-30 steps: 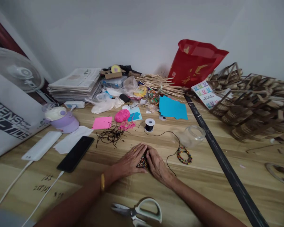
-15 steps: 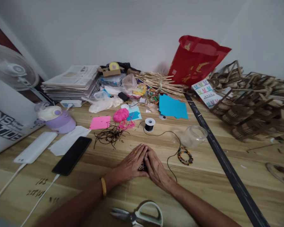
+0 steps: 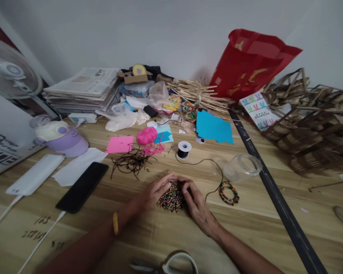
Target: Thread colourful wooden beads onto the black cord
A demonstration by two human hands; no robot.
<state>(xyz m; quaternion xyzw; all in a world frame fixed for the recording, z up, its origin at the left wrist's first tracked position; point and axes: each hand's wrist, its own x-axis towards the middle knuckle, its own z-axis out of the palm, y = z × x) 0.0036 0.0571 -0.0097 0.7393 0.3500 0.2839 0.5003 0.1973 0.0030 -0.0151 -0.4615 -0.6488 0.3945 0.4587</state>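
A heap of small multicoloured beads (image 3: 171, 198) lies on the wooden table, between my hands. My left hand (image 3: 154, 189) curves round its left and far side, fingers extended and touching the beads. On the right edge rests my right hand (image 3: 196, 205), its fingers loosely bent against the pile. The fingertips come together behind the heap. A black cord (image 3: 215, 163) runs from a white spool (image 3: 184, 147) down past my right hand, partly hidden beneath the forearm. A coiled beaded bracelet (image 3: 222, 195) lies to the right, near a clear glass jar (image 3: 242, 169).
Scissors (image 3: 178, 258) lie at the near edge, partly cut off. On the left are a black phone (image 3: 82, 186) and a white power bank (image 3: 36, 175). Tangled black cord pieces (image 3: 130, 161) and pink yarn (image 3: 146, 136) sit beyond. Woven brown baskets (image 3: 305, 140) crowd the right.
My hands have drawn apart from their closed cover over the beads, so the heap now shows between them. The view has shifted slightly.
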